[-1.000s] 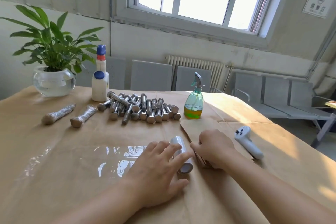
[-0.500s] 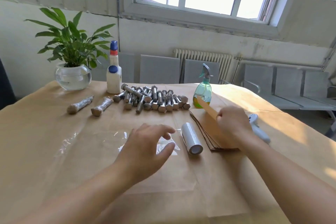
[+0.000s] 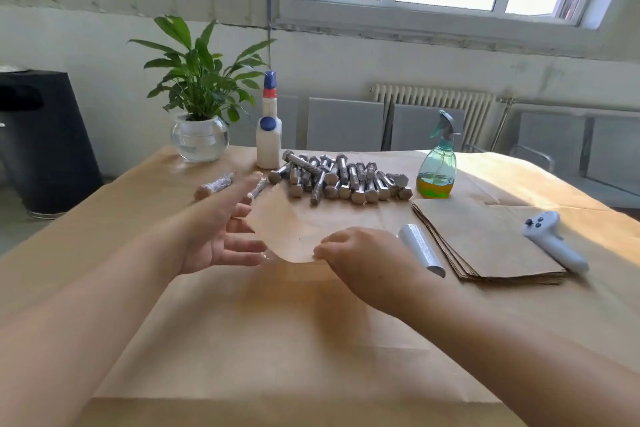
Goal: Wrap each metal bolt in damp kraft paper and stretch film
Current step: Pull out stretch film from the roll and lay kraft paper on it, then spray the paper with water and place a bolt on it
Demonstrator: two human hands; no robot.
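My right hand (image 3: pixel 360 253) pinches the near edge of one kraft paper sheet (image 3: pixel 294 225), held curved just above the table's middle. My left hand (image 3: pixel 221 232) is open, fingers spread, at the sheet's left edge. A pile of bare metal bolts (image 3: pixel 343 178) lies behind the sheet. Two wrapped bolts (image 3: pixel 214 185) lie to the left, one partly hidden by my left fingers. The stretch film roll (image 3: pixel 420 250) lies right of my right hand, beside the kraft paper stack (image 3: pixel 485 239). A green spray bottle (image 3: pixel 437 163) stands behind the stack.
A white controller (image 3: pixel 554 239) rests on the stack's right side. A white bottle with a blue cap (image 3: pixel 268 135) and a potted plant in a glass bowl (image 3: pixel 199 107) stand at the back left. Brown paper covers the table (image 3: pixel 277 340). A black bin (image 3: pixel 41 142) stands left.
My right hand has lifted one sheet off the stack and carried it left to the table's middle. My left hand has risen and opened at the sheet's left edge. The view has shifted left.
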